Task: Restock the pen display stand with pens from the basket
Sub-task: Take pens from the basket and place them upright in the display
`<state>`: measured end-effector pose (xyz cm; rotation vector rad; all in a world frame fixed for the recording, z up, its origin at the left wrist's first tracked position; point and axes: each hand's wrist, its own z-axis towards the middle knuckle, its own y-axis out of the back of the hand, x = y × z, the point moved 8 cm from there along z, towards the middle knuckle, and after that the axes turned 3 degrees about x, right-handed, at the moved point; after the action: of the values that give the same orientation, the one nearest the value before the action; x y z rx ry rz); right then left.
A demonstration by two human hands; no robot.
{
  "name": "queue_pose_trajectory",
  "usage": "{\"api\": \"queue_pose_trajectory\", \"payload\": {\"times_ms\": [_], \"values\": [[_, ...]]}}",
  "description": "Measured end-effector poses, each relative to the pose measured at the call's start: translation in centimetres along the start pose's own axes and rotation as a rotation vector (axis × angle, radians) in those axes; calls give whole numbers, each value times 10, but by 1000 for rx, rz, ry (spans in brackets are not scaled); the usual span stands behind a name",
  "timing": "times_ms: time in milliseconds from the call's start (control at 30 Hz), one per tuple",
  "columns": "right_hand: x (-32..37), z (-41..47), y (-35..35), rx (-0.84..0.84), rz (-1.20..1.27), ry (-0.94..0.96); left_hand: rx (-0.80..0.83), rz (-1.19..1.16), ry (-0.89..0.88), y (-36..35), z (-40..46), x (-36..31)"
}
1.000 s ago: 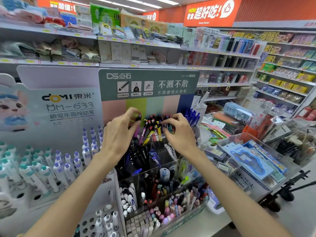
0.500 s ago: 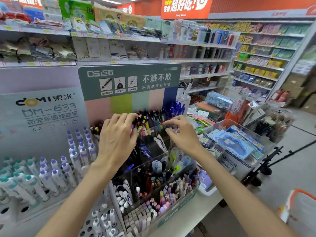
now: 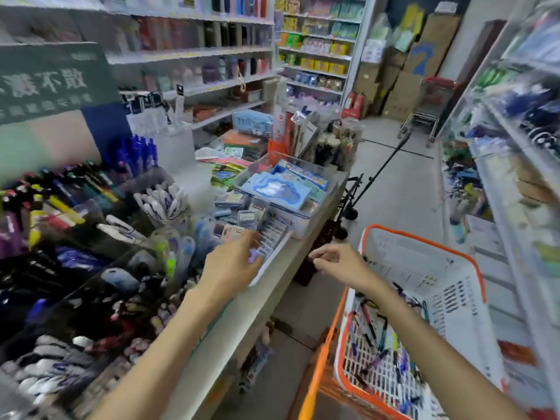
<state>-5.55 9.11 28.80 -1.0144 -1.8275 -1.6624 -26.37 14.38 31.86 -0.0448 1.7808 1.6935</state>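
The pen display stand [image 3: 75, 207] fills the left, packed with coloured pens and badly blurred. A white basket with an orange rim [image 3: 424, 286] sits low at the right, with several loose pens [image 3: 378, 338] on its bottom. My left hand [image 3: 233, 262] hovers over the counter edge beside the stand, fingers loosely apart and holding nothing. My right hand [image 3: 339, 262] hangs in the air between the counter and the basket's near rim, fingers curled loosely with nothing in them.
A clear bin of blue packets [image 3: 285, 186] and small boxes sit on the counter [image 3: 242, 322] past the stand. Shelves [image 3: 515, 147] line the right side of the aisle floor [image 3: 400, 183]. A black tripod leg [image 3: 378, 174] leans near the counter end.
Both hands have left the pens at the top of the stand and dropped down to the right. The view has swung right, bringing the basket into sight.
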Motion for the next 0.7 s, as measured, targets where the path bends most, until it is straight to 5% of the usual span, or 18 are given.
{"api": "queue_pose_trajectory", "payload": {"times_ms": [300,700], "values": [[-179,-29,85,-87,61,-284,264,-6,-127,-164,48,-133],[-376,-60,95,16,55,-567,723,-87,43,-375,59,-167]]}}
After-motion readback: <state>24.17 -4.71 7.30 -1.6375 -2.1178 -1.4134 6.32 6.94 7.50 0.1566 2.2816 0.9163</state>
